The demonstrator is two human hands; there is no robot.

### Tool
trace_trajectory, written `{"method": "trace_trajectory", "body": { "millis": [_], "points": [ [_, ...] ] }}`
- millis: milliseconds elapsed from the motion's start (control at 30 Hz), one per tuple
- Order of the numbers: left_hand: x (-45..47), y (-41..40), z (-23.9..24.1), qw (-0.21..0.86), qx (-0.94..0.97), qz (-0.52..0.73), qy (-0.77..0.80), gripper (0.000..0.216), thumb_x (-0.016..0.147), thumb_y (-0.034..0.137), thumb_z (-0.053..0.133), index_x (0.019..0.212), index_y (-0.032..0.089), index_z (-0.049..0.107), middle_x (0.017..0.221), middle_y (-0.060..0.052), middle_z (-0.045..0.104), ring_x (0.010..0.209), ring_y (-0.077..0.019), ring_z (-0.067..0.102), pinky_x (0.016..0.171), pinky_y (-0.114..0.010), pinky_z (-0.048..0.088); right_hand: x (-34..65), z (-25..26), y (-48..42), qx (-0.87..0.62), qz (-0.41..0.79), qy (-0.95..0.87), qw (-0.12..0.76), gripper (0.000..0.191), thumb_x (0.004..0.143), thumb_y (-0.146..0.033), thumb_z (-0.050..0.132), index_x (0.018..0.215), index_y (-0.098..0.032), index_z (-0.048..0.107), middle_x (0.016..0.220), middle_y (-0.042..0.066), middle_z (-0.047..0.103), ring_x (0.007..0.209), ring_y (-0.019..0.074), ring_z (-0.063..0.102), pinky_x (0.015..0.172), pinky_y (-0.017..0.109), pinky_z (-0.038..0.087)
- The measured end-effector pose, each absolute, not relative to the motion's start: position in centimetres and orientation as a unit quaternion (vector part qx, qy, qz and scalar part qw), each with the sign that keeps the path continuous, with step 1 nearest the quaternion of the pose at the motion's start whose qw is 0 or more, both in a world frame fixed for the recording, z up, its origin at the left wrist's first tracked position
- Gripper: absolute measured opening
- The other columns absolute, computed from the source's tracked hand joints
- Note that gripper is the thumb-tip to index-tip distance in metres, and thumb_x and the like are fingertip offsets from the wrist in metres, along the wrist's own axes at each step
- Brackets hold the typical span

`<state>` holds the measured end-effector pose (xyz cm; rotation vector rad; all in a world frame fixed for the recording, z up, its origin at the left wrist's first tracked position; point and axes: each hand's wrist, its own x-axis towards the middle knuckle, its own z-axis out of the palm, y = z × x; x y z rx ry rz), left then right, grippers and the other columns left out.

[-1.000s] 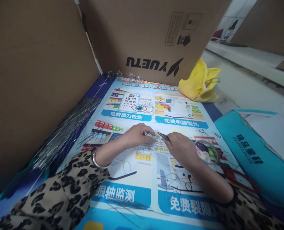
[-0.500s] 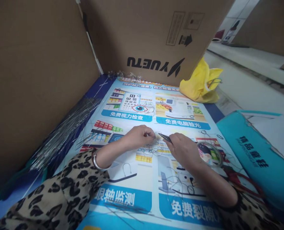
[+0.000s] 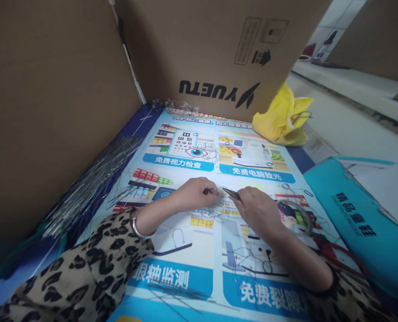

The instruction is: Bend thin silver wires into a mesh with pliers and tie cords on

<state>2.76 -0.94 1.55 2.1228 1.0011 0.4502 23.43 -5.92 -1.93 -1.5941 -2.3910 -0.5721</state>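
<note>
In the middle of the head view, my left hand [image 3: 199,193] is closed with thumb and fingertips pinched, apparently on a thin wire too fine to follow. Facing it, my right hand [image 3: 260,210] is wrapped round a pair of pliers [image 3: 231,193], whose dark pointed jaws reach toward the left fingertips. A small gap shows between the jaw tips and the left hand; whether wire spans it is unclear. Beneath both hands lie loops of thin wire [image 3: 214,213] on a printed poster [image 3: 204,243]. A roll of wire or tape [image 3: 308,219] lies beyond my right wrist.
A bundle of straight wires [image 3: 85,192] lies at the left. Cardboard panels [image 3: 199,49] rise at the left and back. A yellow bag [image 3: 279,118] sits at the back right, a turquoise box [image 3: 348,214] at the right. Red-handled scissors [image 3: 346,255] lie near my right forearm.
The view has shifted very slightly. My left fingers have curled a little differently, and the pliers stay almost where they were in my right hand.
</note>
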Motion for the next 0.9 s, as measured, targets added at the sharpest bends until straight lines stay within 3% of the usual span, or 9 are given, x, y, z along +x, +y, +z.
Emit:
{"method": "trace_trajectory", "body": {
  "millis": [900],
  "points": [
    [2.74, -0.95, 1.24, 0.377, 0.82, 0.178, 0.391, 0.014, 0.069, 0.016, 0.049, 0.07, 0.017, 0.062, 0.068, 0.001, 0.06, 0.065, -0.0113, 0.052, 0.061, -0.022, 0.04, 23.54, -1.49, -6.16, -0.532, -0.221, -0.814, 0.078, 0.014, 0.081, -0.027, 0.051, 0.07, -0.019, 0.052, 0.069, 0.003, 0.055, 0.068, 0.0173, 0.045, 0.062, 0.029, 0.024]
  ]
}}
